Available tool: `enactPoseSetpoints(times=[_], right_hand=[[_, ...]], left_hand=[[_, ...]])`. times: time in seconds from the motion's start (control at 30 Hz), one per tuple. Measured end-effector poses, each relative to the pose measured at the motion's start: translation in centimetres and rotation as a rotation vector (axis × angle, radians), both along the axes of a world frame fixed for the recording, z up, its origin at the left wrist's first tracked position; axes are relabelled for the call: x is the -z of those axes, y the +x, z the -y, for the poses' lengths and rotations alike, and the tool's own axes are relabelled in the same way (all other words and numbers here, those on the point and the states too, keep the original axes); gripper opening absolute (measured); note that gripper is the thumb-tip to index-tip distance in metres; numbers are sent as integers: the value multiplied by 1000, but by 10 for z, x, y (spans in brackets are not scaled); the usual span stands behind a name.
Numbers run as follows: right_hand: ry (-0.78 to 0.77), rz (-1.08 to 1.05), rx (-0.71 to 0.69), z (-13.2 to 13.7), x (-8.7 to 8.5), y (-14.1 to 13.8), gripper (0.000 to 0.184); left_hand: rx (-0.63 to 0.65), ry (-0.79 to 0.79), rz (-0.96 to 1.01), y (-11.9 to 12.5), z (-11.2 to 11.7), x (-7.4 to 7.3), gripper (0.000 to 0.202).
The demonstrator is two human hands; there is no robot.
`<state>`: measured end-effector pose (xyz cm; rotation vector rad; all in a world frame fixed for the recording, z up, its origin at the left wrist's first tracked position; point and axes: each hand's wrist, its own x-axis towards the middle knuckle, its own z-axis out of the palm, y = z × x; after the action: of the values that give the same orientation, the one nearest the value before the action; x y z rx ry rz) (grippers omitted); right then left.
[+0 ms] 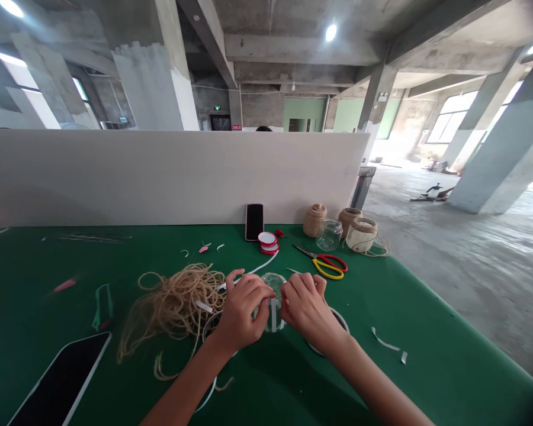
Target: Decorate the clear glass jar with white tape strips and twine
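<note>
A small clear glass jar (273,284) stands on the green table (426,355), and both hands are closed round it. My left hand (242,310) grips its left side and pinches a white tape strip (273,313) that runs down the glass. My right hand (306,307) presses the jar's right side. The white tape (262,266) leads back from the jar to a red and white tape roll (267,241). A tangle of tan twine (177,305) lies just left of my left hand.
Red and yellow scissors (326,263) lie behind my right hand. Farther back stand a twine ball (314,220), an empty jar (328,235) and twine-wrapped jars (362,234). A phone (254,222) leans on the white partition (160,177); a tablet (62,378) lies front left.
</note>
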<state>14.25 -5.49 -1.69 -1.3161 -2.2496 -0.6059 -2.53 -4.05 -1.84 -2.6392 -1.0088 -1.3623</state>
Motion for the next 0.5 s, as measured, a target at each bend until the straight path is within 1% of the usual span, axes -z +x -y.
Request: enactPoseSetpoints(times=[0.2, 0.3, 0.37, 0.5], right_hand=[[52, 57, 1, -3, 1, 0, 9], [52, 78, -16, -7, -3, 1, 9], [47, 67, -19, -11, -11, 2, 8], [33, -13, -33, -18, -34, 8, 11]], left_hand=[[-22, 34, -5, 1, 0, -1, 20], [-34, 44, -26, 2, 0, -1, 20], [-35, 56, -23, 2, 2, 0, 21], [-8, 55, 21, 3, 4, 1, 21]])
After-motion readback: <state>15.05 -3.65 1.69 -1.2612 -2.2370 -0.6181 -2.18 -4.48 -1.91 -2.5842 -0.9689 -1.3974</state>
